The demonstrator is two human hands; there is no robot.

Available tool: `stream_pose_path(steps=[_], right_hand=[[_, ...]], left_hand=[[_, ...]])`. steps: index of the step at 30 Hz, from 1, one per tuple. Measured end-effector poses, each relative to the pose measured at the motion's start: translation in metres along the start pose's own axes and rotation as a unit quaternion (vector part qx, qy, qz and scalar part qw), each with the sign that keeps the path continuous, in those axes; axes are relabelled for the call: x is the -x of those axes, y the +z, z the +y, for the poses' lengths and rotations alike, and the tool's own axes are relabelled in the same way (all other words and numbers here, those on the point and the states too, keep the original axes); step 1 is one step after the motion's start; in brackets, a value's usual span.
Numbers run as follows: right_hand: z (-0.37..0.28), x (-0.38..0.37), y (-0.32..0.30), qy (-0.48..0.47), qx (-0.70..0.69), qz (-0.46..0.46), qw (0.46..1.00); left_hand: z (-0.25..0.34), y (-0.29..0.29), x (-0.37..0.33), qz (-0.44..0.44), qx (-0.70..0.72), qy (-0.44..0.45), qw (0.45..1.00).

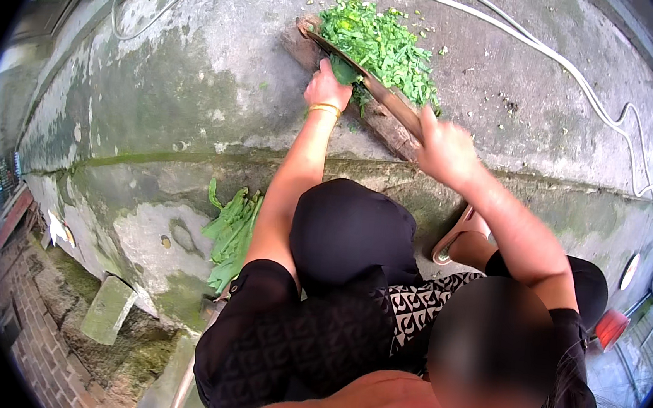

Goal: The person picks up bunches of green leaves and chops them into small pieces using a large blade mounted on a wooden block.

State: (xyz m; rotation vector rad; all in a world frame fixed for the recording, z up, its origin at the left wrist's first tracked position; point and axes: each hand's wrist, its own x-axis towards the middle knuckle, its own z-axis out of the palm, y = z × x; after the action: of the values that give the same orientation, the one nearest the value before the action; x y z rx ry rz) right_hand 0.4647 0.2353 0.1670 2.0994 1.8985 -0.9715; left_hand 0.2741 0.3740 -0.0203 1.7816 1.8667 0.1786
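Chopped greens (387, 44) heaped on concrete (221, 78); right grip (449, 152) holds knife (394, 107).

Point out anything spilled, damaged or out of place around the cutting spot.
Chopped greens spread beyond the wooden board onto the concrete, with stray bits farther off, so they look spilled, though perhaps simply heaped there. The concrete is also blotched and patchy, which looks worn.

Left hand (329, 89) curled at 12 o'clock (left arm (290, 177) nearly straight); right hand (448, 148) clenched at 2 o'clock.

Wide head-worn view, looking down, close
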Motion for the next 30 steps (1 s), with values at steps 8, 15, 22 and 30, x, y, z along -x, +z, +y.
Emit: stream_pose_path(steps=[8, 15, 22, 30], right_hand=[[0.02, -0.021, 0.0, 0.009, -0.014, -0.045, 0.999], [-0.05, -0.007, -0.084, -0.101, 0.049, 0.079, 0.991], [0.033, -0.022, 0.072, 0.062, -0.029, -0.097, 0.993], [-0.05, -0.014, -0.102, -0.082, 0.08, -0.01, 0.993]], left_hand=[[-0.016, 0.015, 0.013, -0.01, 0.031, 0.026, 0.999], [0.003, -0.009, -0.013, -0.03, -0.038, -0.006, 0.999], [-0.002, 0.0, -0.001, -0.045, 0.027, -0.011, 0.999], [0.004, -0.001, -0.016, -0.06, 0.002, -0.025, 0.998]])
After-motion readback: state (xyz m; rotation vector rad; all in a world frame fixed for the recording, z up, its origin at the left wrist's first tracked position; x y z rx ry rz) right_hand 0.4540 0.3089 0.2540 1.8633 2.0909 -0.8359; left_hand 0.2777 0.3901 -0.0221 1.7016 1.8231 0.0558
